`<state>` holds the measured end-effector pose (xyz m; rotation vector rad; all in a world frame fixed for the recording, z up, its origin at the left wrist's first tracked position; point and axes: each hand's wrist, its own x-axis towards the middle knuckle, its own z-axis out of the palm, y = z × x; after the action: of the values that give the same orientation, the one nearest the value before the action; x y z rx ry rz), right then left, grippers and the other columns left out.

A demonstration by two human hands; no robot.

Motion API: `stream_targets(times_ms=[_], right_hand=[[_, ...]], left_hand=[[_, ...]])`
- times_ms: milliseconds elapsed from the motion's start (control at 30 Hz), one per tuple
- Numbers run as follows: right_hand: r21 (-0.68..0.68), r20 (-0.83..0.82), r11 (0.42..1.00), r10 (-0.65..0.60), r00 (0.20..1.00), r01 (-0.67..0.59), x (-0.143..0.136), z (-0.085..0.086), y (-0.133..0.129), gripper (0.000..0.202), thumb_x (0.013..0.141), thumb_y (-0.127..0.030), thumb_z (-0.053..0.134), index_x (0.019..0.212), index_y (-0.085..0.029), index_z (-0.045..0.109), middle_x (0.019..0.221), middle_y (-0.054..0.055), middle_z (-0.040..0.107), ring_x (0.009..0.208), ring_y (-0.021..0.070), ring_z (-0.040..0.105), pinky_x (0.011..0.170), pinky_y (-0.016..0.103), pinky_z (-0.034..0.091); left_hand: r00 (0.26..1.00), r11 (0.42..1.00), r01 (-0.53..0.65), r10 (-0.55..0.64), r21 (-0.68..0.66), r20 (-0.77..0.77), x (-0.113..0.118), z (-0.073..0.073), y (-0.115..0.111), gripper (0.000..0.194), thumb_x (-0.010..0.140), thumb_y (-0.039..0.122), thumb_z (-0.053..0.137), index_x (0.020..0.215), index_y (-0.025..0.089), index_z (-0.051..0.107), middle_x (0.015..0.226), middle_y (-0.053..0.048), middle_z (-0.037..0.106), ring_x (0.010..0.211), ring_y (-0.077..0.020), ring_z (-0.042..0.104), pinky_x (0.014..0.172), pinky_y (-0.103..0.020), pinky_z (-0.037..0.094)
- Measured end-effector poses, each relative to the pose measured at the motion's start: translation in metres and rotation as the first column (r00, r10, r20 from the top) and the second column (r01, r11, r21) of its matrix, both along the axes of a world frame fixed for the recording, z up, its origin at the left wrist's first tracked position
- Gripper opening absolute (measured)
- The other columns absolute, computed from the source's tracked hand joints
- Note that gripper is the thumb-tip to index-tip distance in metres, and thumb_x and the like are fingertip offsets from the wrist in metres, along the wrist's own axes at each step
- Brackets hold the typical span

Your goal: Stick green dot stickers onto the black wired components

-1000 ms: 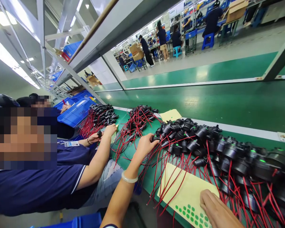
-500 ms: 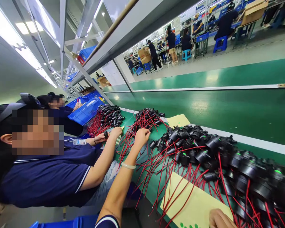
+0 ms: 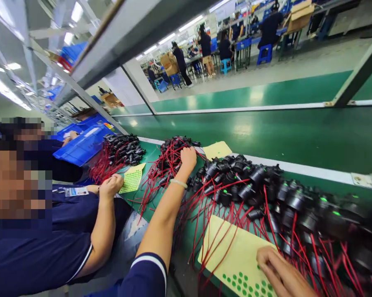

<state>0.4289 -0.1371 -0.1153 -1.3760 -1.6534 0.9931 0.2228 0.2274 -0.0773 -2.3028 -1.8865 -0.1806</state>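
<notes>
Running diagonally across the view, the green counter (image 3: 151, 150) carries 3 heaps of black parts with red wires. A co-worker (image 3: 49, 255) sits on the left, hands near a dotted sheet (image 3: 131, 181) of their own. The largest heap (image 3: 256, 174) spreads over the right side; several of its parts bear a green dot, while others show none from this angle. The middle heap (image 3: 170, 154) is smaller and tangled in wires, and I can make out no dots on it; the far heap (image 3: 126, 148) lies beyond. So the dotting looks partway along, though hidden faces prevent a count.

Partly under the large heap's wires lies the yellow sheet (image 3: 250, 253), its upper stretch bare and green dots (image 3: 240, 274) left at its lower end. The right hand (image 3: 277, 264) rests over that sheet with curled fingers; whether it pinches anything, I cannot tell. The left hand (image 3: 188, 159) bends over the middle heap's right side, fingers curled down, its grip hidden. Around the left wrist is 1 pale bracelet (image 3: 178, 182).
</notes>
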Motion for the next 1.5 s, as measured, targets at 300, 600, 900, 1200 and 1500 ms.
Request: stream_targets(times_ms=[300, 600, 900, 1200, 1500], right_hand=[[-0.338, -0.336, 0.941, -0.144, 0.931, 0.024, 0.012, 0.045, 0.008, 0.048, 0.089, -0.064, 0.044, 0.080, -0.019, 0.058, 0.078, 0.001, 0.053, 0.070, 0.0155, 0.053, 0.068, 0.027, 0.048], [-0.243, -0.276, 0.966, -0.159, 0.948, 0.091, 0.014, 0.040, -0.001, 0.047, 0.088, -0.064, 0.044, 0.076, -0.020, 0.058, 0.075, 0.002, 0.056, 0.069, 0.0156, 0.056, 0.061, 0.022, 0.051], [0.009, -0.230, 0.995, -0.092, 0.969, 0.096, 0.011, 0.080, 0.012, 0.034, 0.093, -0.050, 0.045, 0.078, -0.023, 0.058, 0.078, 0.002, 0.058, 0.073, 0.0149, 0.055, 0.062, 0.019, 0.049], [0.357, -0.099, 0.934, 0.010, 0.995, 0.026, -0.015, 0.156, 0.009, 0.019, 0.096, -0.032, 0.047, 0.081, -0.024, 0.054, 0.100, 0.005, 0.058, 0.093, 0.0158, 0.057, 0.066, 0.018, 0.049], [0.525, 0.233, 0.755, 0.315, 0.920, -0.392, -0.025, 0.186, -0.005, 0.021, 0.097, -0.009, 0.039, 0.091, -0.024, 0.054, 0.105, 0.003, 0.055, 0.116, 0.0134, 0.045, 0.095, 0.024, 0.041]], left_hand=[[0.989, 0.998, 0.026, -0.017, -0.062, 0.145, -0.012, -0.013, -0.007, 0.036, 0.093, 0.034, 0.057, 0.124, 0.017, 0.055, 0.127, -0.010, 0.056, 0.111, -0.0246, 0.058, 0.093, -0.048, 0.050], [0.881, 0.990, 0.132, -0.095, -0.048, 0.463, -0.022, 0.018, -0.043, 0.056, 0.077, 0.014, 0.063, 0.132, 0.019, 0.049, 0.111, -0.009, 0.070, 0.099, -0.0242, 0.066, 0.091, -0.038, 0.049], [0.411, 0.936, 0.286, -0.313, 0.205, 0.857, -0.047, 0.085, -0.170, 0.041, 0.087, 0.030, 0.056, 0.126, 0.019, 0.049, 0.122, -0.011, 0.066, 0.110, -0.0231, 0.065, 0.098, -0.040, 0.052], [-0.243, 0.865, 0.446, -0.129, 0.229, 0.961, -0.027, 0.082, -0.307, 0.036, 0.079, 0.033, 0.073, 0.109, 0.023, 0.056, 0.092, -0.005, 0.071, 0.090, -0.0253, 0.071, 0.085, -0.043, 0.055], [-0.545, 0.604, 0.763, 0.410, 0.229, 0.732, -0.004, 0.066, -0.351, 0.037, 0.079, 0.043, 0.064, 0.096, 0.010, 0.060, 0.065, -0.001, 0.055, 0.046, -0.0109, 0.055, 0.052, -0.027, 0.049]])
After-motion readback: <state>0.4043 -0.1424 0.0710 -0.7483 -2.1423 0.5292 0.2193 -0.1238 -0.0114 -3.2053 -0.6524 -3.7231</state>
